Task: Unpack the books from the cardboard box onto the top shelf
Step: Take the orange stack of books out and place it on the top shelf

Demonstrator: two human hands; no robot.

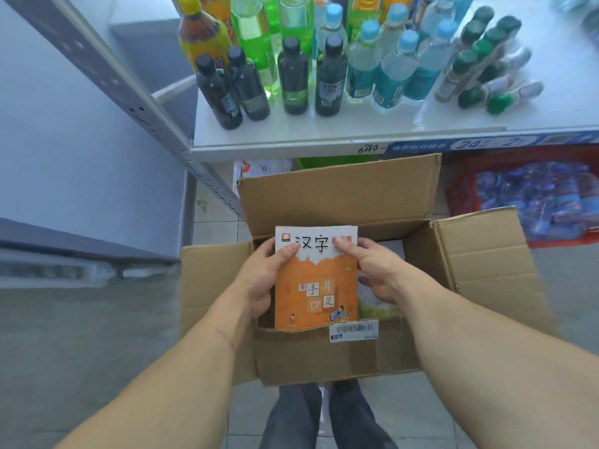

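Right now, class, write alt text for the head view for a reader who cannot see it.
Two bare hands, left hand and right hand, grip an orange book by its sides inside an open cardboard box. Beyond the box, drink bottles stand on a white shelf.

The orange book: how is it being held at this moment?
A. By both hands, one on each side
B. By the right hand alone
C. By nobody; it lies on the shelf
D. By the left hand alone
A: the left hand and right hand grip opposite edges of the orange book over the open cardboard box.
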